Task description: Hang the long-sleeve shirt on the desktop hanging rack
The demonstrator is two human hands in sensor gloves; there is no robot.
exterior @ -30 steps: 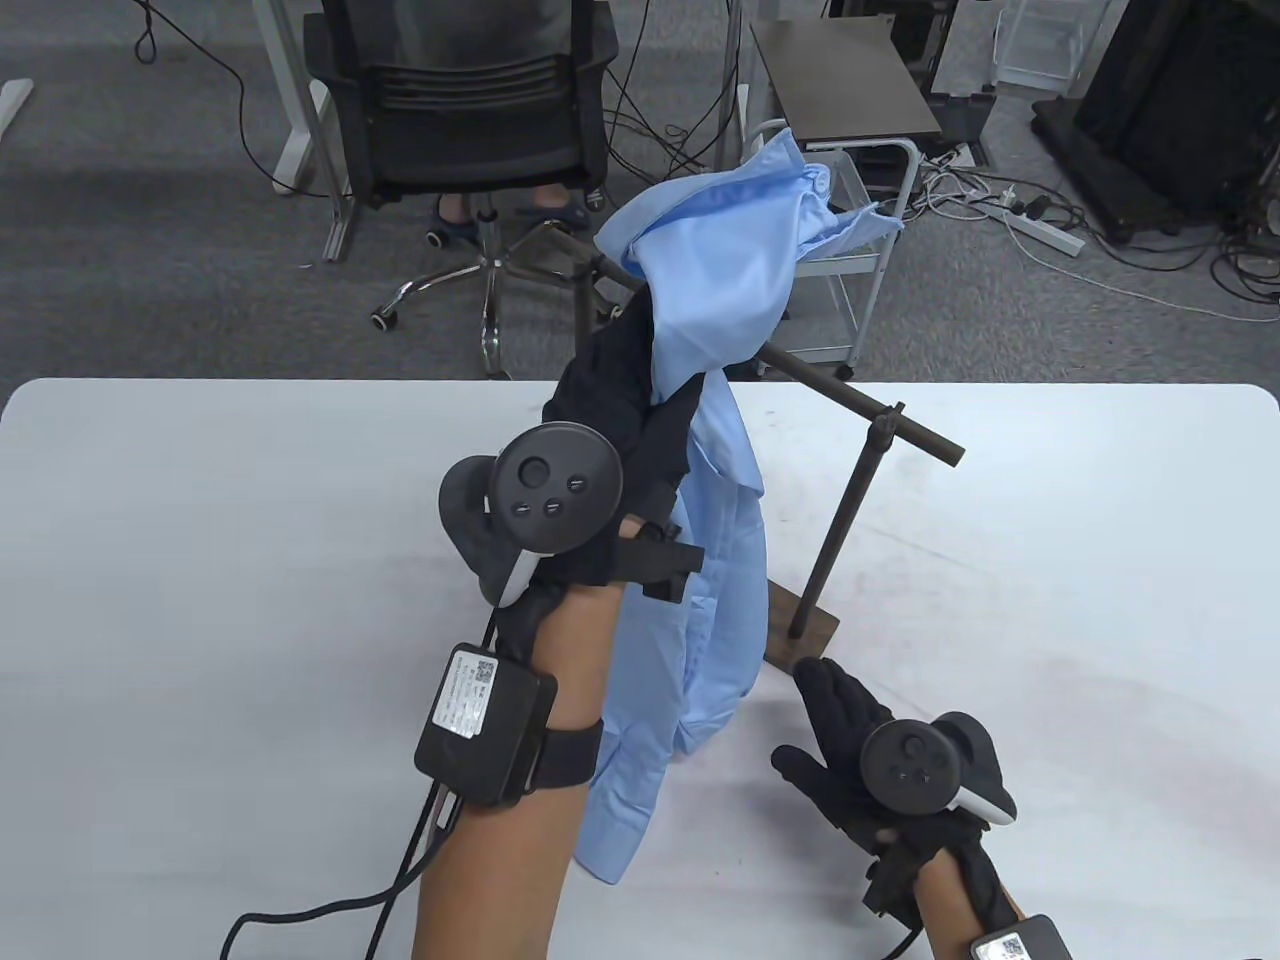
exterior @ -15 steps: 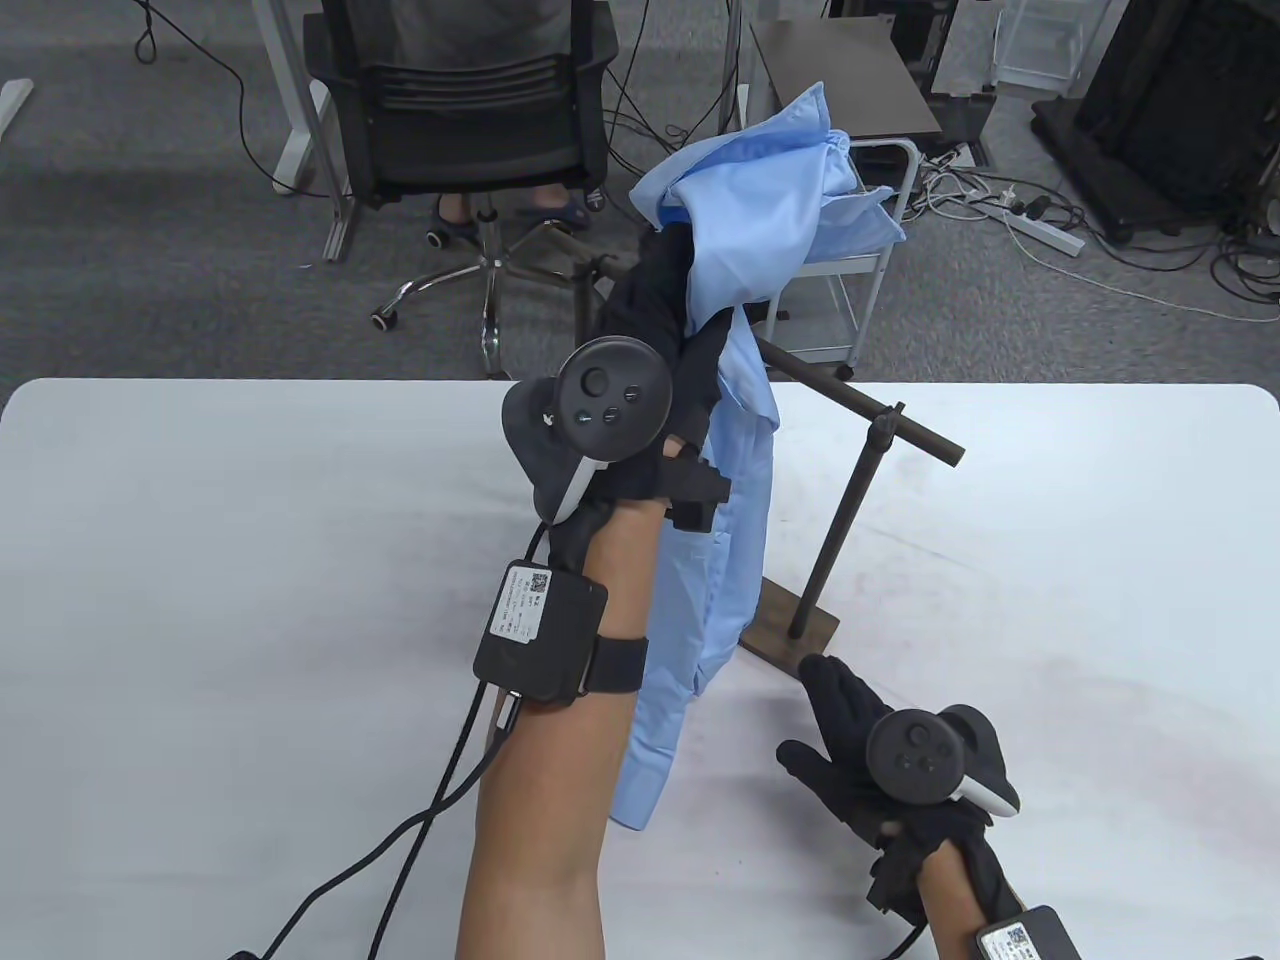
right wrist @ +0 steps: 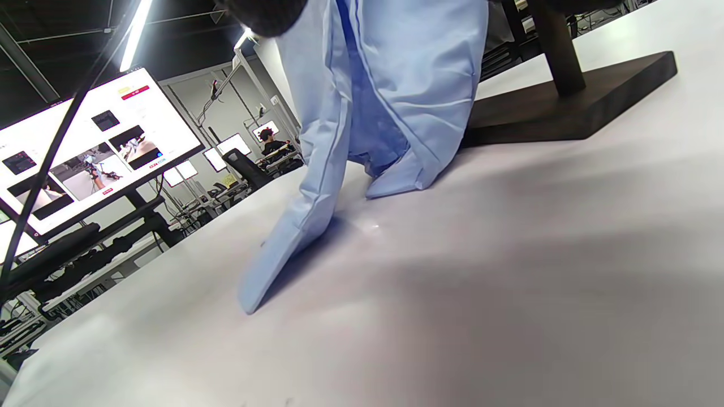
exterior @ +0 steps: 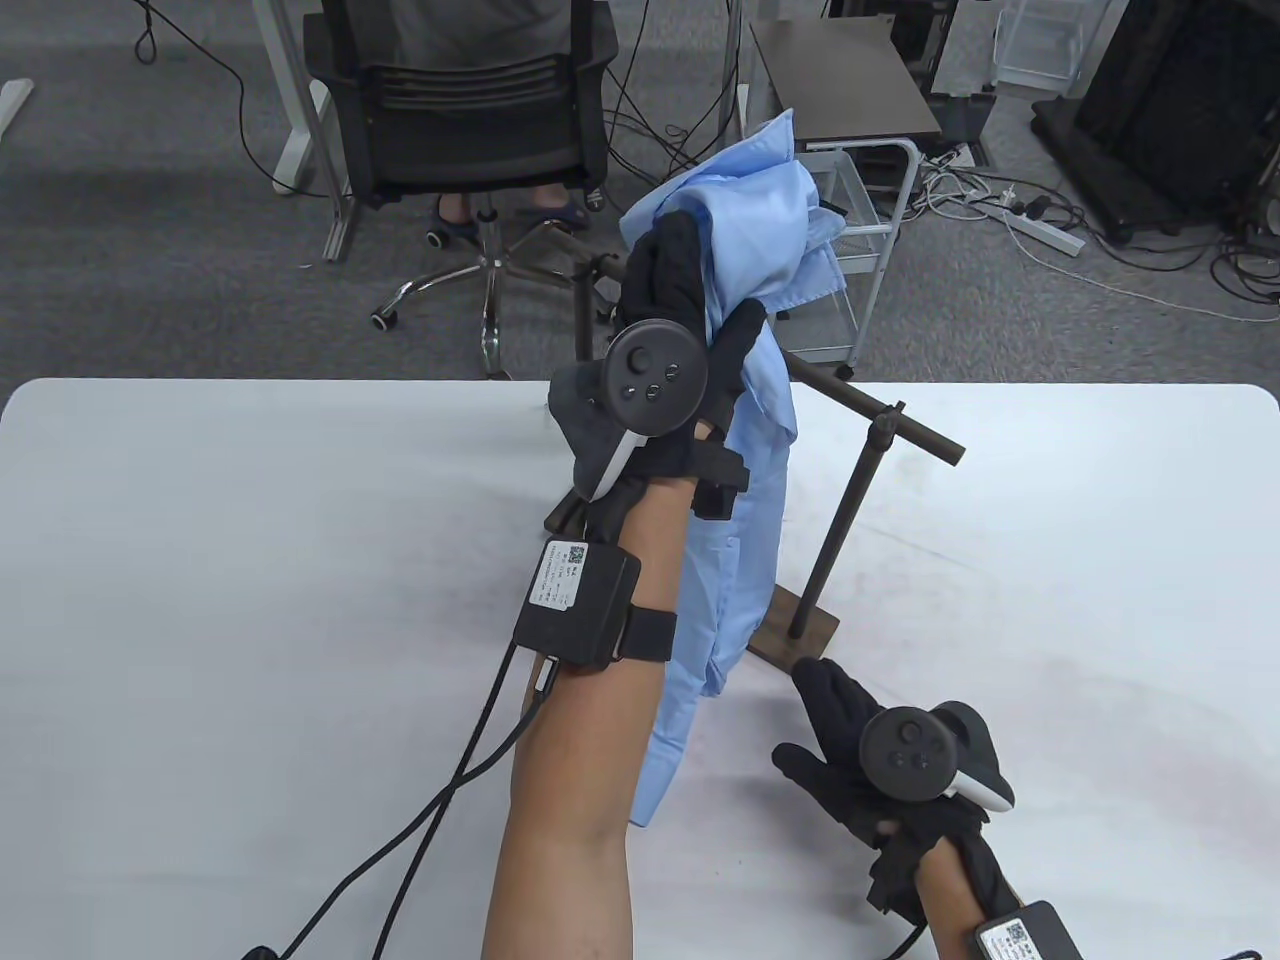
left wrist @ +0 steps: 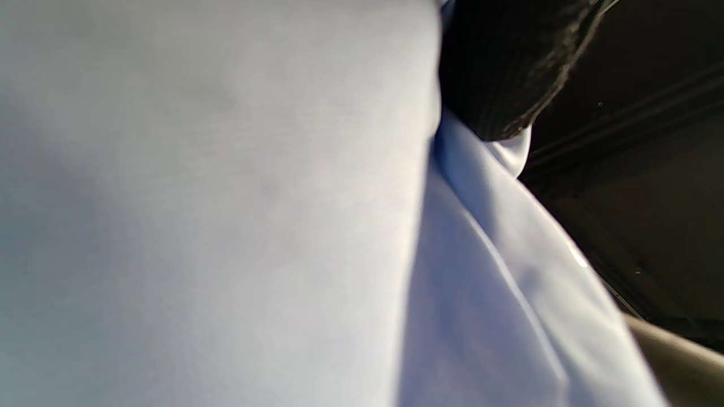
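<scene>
Since the earlier frames, the left hand [exterior: 690, 310] has been carried up and to the right, and the light-blue long-sleeve cotton shirt [exterior: 745, 480] has been drawn further over the dark metal desktop hanging rack [exterior: 880, 425]. The right hand [exterior: 860, 750] has stayed where it was beside the rack's dark wooden base [exterior: 810, 630].

The left arm is stretched forward over the white desk [exterior: 250, 560], with the hand raised above the rack's bar. Its gloved fingers [exterior: 665, 250] are clamped on the bunched upper part of the shirt, thumb on one side and the other fingers on the opposite side. From that grip the rest of the shirt hangs down beside the forearm, and a sleeve end [right wrist: 283, 249] lies on the desk.

The right hand rests low over the desk near the base, palm down, with its fingers spread apart and holding nothing.

A white label with a square code is seen on the black box [exterior: 578, 618] strapped to the left forearm, and a similar one at the right wrist; the print on both is too small to be read.
</scene>
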